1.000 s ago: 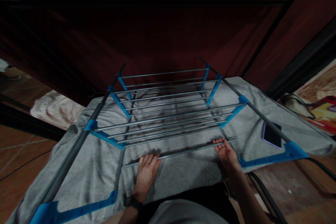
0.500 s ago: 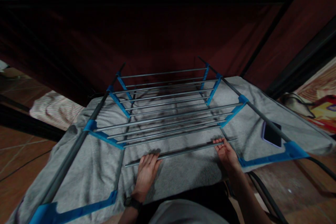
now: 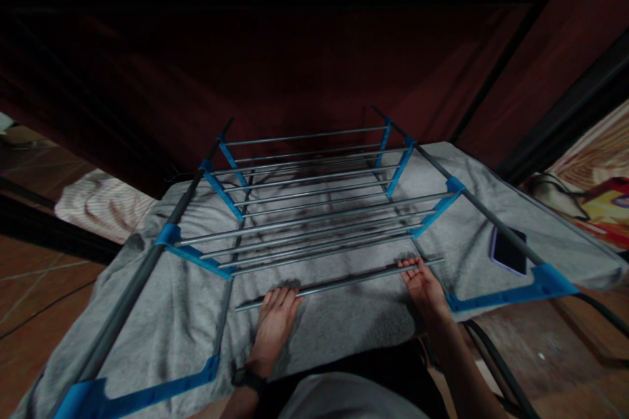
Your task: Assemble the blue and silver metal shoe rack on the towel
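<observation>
A loose grey metal tube (image 3: pixel 351 281) lies crosswise just in front of me, low over the grey blanket. Near its left end my left hand (image 3: pixel 278 314) is closed over it from above, a dark watch on the wrist. My right hand (image 3: pixel 421 283) grips the tube close to its right end, fingers curled around from below. Beyond them stands a rack frame of grey tubes with blue plastic brackets; several crossbars (image 3: pixel 314 221) join its two sides. The nearest left bracket (image 3: pixel 162 393) and nearest right bracket (image 3: pixel 515 294) have no crossbar between them.
A grey blanket (image 3: pixel 162 314) covers the surface under the rack. On it at the right lies a phone (image 3: pixel 509 250), partly behind a side tube. A dark red panel (image 3: pixel 314 65) rises at the back. Striped cloth (image 3: pixel 103 206) and tiled floor (image 3: pixel 34 288) show at left.
The tube has shifted very slightly; both hands keep their hold in nearly the same place. The rack has not moved.
</observation>
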